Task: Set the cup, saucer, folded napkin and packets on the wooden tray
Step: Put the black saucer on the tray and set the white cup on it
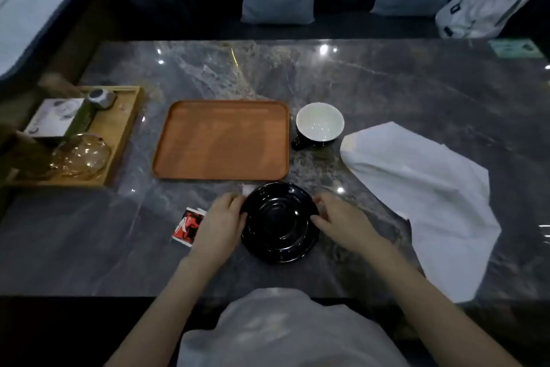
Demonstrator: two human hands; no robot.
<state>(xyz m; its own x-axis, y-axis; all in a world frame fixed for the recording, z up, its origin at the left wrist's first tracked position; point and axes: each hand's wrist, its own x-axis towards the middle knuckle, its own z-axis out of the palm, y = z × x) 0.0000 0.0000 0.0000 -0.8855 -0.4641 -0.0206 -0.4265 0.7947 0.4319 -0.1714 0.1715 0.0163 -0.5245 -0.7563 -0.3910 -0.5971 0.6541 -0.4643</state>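
From the head camera, the wooden tray (pixel 221 140) lies bare on the dark marble counter (pixel 387 84) and serves as the landmark. Just nearer than the tray's near right corner sits the black saucer (pixel 279 224) on the counter, not on the tray. The left hand (pixel 221 224) has its grip curled on the saucer's left rim; the right hand (pixel 339 222) pinches the right rim, so both grips are grasping the saucer. Whether the saucer is lifted off the counter cannot be told. Just right of the tray's far right corner stands the cup (pixel 320 125), white inside, dark outside. Well to the tray's right lies the white napkin (pixel 425 197), spread loosely. Nearer than the tray's near edge, beside the left hand, lies a red packet (pixel 188 227).
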